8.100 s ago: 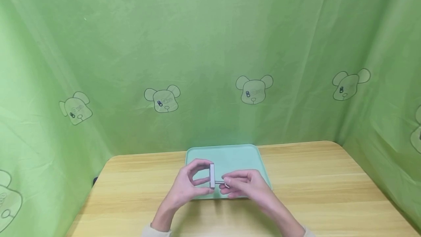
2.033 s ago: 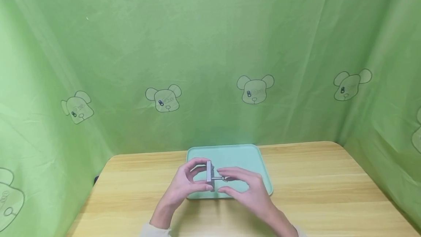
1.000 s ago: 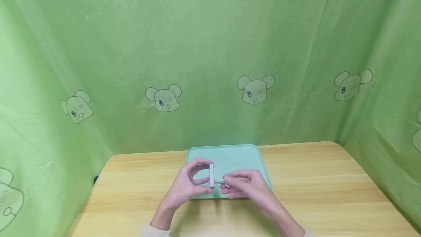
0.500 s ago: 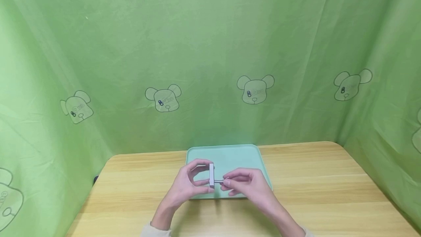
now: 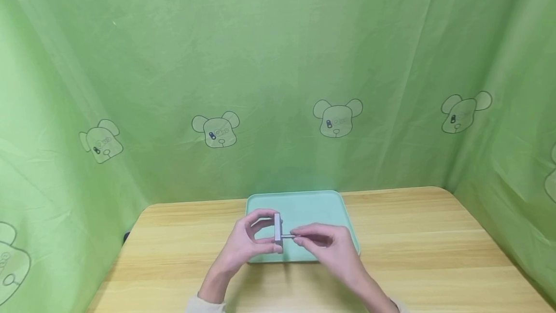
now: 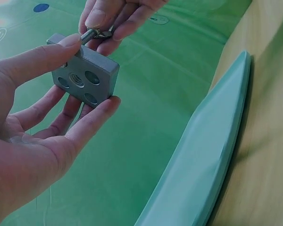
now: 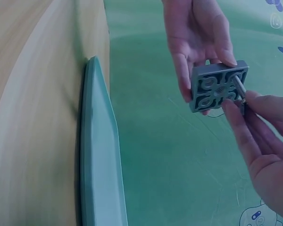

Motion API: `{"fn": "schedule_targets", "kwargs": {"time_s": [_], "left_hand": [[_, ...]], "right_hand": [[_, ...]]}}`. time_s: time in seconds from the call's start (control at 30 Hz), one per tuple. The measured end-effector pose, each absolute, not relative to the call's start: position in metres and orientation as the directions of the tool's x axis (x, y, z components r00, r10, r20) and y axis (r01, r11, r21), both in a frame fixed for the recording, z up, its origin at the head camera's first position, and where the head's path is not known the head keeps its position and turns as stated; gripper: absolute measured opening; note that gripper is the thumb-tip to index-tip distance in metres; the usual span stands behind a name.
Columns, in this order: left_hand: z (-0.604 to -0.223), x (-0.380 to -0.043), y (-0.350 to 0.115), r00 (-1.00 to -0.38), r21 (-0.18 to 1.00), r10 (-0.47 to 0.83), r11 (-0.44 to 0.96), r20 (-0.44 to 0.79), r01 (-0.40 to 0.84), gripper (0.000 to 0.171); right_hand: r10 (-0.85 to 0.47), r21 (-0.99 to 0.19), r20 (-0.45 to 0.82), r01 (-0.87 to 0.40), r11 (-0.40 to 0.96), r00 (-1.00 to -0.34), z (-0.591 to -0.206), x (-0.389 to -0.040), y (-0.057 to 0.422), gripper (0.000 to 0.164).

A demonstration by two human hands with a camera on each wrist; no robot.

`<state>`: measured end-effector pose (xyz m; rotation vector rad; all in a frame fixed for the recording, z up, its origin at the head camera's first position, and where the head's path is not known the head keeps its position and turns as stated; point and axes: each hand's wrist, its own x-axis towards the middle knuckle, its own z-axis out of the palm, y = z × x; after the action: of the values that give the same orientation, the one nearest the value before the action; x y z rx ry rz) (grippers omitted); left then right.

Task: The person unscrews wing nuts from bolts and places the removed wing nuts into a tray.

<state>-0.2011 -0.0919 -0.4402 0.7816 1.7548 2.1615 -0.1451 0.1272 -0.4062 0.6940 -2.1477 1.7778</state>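
A square grey metal block (image 5: 278, 228) with several round holes is held on edge above the tray by my left hand (image 5: 243, 245), thumb on one edge and fingertips on the opposite one. In the left wrist view, the block's flat face (image 6: 80, 81) shows a threaded hole in the middle. A threaded wing bolt (image 6: 88, 36) stands in a corner hole, most of its shank outside the block. My right hand (image 5: 336, 252) pinches the bolt's head between thumb and fingers, which partly hide it. The right wrist view shows the block's ribbed back (image 7: 219, 89) and the bolt shank (image 7: 239, 85).
A mint-green tray (image 5: 308, 202) lies under the hands on the wooden table (image 5: 412, 235). Green cloth (image 5: 278, 62) printed with bear heads hangs behind and along both sides. A small dark object (image 5: 126, 236) shows past the table's left edge.
Two seconds ago my right fingers were spread around the bolt head; they then pinched it. Since half a second ago the block has tilted slightly, and the right fingers have shifted on the head.
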Motion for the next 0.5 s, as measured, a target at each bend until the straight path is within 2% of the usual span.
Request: {"fn": "schedule_targets", "kwargs": {"time_s": [0.07,0.17,0.23,0.3,0.4,0.5], "left_hand": [[-0.44,-0.2011,-0.0924,-0.823,0.959,0.51,-0.251,0.249,0.135,0.066],[-0.4393,-0.2008,-0.093,-0.82,0.956,0.514,-0.264,0.253,0.13,0.065],[-0.4388,-0.2008,-0.0932,-0.817,0.954,0.516,-0.272,0.257,0.129,0.064],[-0.4387,-0.2007,-0.0936,-0.815,0.952,0.518,-0.277,0.259,0.126,0.065],[-0.4387,-0.2009,-0.094,-0.814,0.951,0.52,-0.281,0.26,0.124,0.066],[-0.439,-0.2013,-0.0944,-0.815,0.952,0.518,-0.277,0.26,0.127,0.067]], "right_hand": [[-0.202,-0.764,0.599,-0.629,0.144,-0.775,-0.4069,-0.1466,0.1267,0.017],[-0.223,-0.601,0.753,-0.785,0.153,-0.62,-0.4081,-0.1496,0.126,0.026],[-0.233,-0.491,0.824,-0.855,0.166,-0.517,-0.408,-0.1517,0.1255,0.034],[-0.237,-0.415,0.863,-0.894,0.172,-0.446,-0.4074,-0.1532,0.1252,0.039],[-0.241,-0.367,0.886,-0.917,0.157,-0.396,-0.4064,-0.1544,0.1247,0.043],[-0.239,-0.364,0.889,-0.92,0.147,-0.39,-0.4064,-0.1547,0.1241,0.041]]}}
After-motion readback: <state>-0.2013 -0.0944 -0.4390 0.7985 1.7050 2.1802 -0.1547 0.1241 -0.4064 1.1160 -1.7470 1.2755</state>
